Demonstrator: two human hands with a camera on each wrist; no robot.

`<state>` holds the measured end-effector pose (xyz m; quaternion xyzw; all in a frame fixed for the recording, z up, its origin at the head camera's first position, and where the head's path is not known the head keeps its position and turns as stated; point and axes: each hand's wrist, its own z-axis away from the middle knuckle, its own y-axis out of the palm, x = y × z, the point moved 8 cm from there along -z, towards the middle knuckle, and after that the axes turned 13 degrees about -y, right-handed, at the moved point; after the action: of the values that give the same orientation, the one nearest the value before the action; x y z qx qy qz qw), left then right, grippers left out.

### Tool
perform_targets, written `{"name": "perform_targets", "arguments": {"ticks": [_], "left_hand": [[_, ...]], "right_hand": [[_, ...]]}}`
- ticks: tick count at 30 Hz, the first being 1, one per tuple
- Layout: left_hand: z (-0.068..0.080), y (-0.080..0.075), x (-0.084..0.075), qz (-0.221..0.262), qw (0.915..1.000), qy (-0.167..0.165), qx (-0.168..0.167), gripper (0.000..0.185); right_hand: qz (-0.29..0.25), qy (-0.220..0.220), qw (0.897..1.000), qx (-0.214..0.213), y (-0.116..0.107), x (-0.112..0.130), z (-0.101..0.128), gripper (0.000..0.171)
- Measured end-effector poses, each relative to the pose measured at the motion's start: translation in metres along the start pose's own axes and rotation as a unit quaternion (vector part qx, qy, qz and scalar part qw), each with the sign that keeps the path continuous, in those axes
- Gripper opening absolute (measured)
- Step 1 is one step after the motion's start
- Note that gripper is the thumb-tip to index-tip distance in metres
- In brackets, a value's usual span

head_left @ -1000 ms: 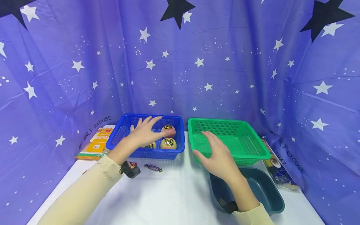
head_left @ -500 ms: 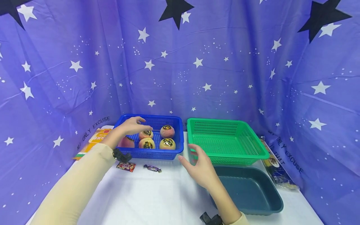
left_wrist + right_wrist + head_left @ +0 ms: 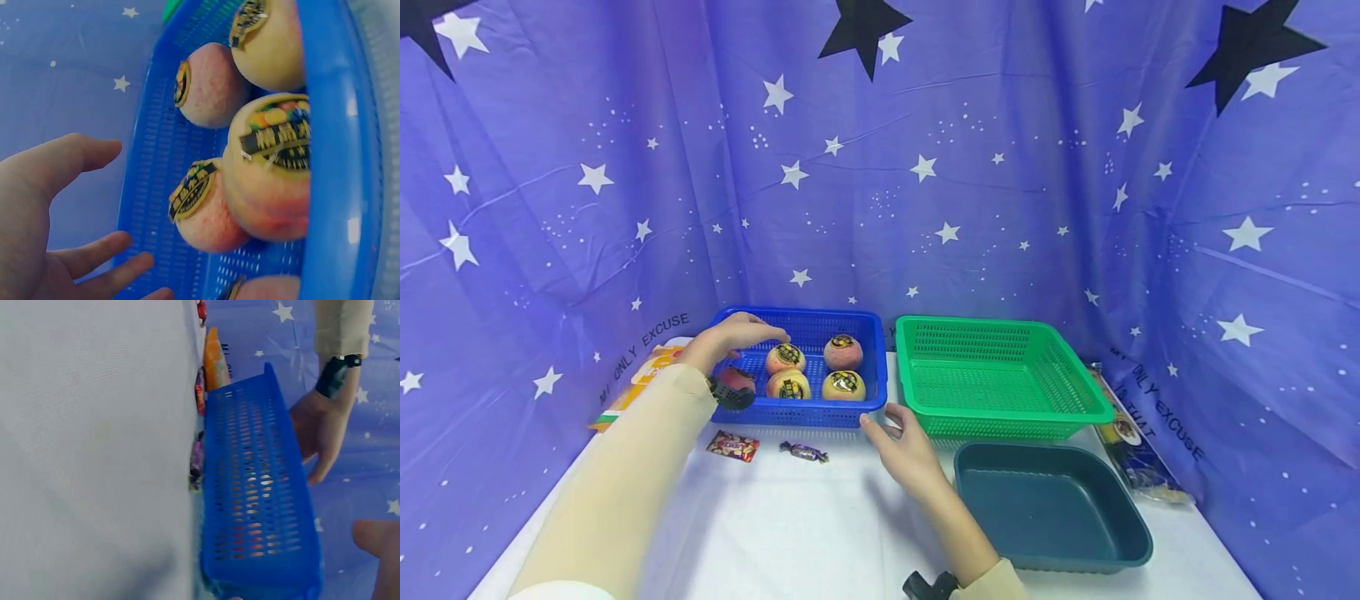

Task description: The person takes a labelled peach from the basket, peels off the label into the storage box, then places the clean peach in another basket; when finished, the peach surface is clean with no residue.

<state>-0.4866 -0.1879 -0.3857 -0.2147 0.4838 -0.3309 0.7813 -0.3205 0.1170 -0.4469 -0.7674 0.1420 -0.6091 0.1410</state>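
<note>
Several round peaches (image 3: pixel 843 385) with black-and-gold labels lie in a blue plastic basket (image 3: pixel 820 414). Over the left part of that basket hovers my left hand (image 3: pixel 727 340), thumb and fingers spread apart; in the left wrist view its fingers (image 3: pixel 94 256) are beside the peaches and touch none. My right hand (image 3: pixel 910 454) is at the basket's front right corner, fingers loosely bent and thumb near the rim. The right wrist view shows its thumb (image 3: pixel 372 539) apart from the basket wall. Neither hand holds anything.
A green basket (image 3: pixel 1000 417) stands right of the blue one, with a dark teal tub (image 3: pixel 1052 562) in front. A red snack packet (image 3: pixel 733 446) and a purple wrapped candy (image 3: pixel 803 452) lie before the blue basket. Bags lie at far left (image 3: pixel 643 379) and far right (image 3: pixel 1138 450).
My left hand has drawn left and lower over the blue basket, uncovering the peaches. The right hand has moved left from the green basket to the blue basket's front right corner.
</note>
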Motion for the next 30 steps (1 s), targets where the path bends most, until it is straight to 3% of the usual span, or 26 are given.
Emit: {"name": "perform_targets", "arguments": {"ticks": [4,7,18,25,30], "left_hand": [[-0.012,0.008,0.002,0.041,0.9978,-0.047,0.022,0.099],[-0.022,0.013,0.004,0.041,0.9965,-0.069,0.024,0.109],[-0.039,0.025,0.013,0.055,0.9934,-0.092,0.042,0.109],[-0.045,0.035,0.008,0.058,0.9923,-0.091,0.06,0.107],[-0.045,0.042,0.002,0.065,0.9927,-0.077,0.066,0.096]], "right_hand": [[-0.047,0.011,0.998,-0.038,0.007,-0.009,-0.011,0.08],[-0.073,0.012,0.995,-0.06,0.013,-0.014,-0.017,0.081],[-0.109,0.008,0.984,-0.137,0.023,-0.02,-0.028,0.065],[-0.119,0.007,0.983,-0.137,0.028,-0.023,-0.027,0.061],[-0.109,0.01,0.985,-0.131,0.029,-0.022,-0.024,0.06]]}}
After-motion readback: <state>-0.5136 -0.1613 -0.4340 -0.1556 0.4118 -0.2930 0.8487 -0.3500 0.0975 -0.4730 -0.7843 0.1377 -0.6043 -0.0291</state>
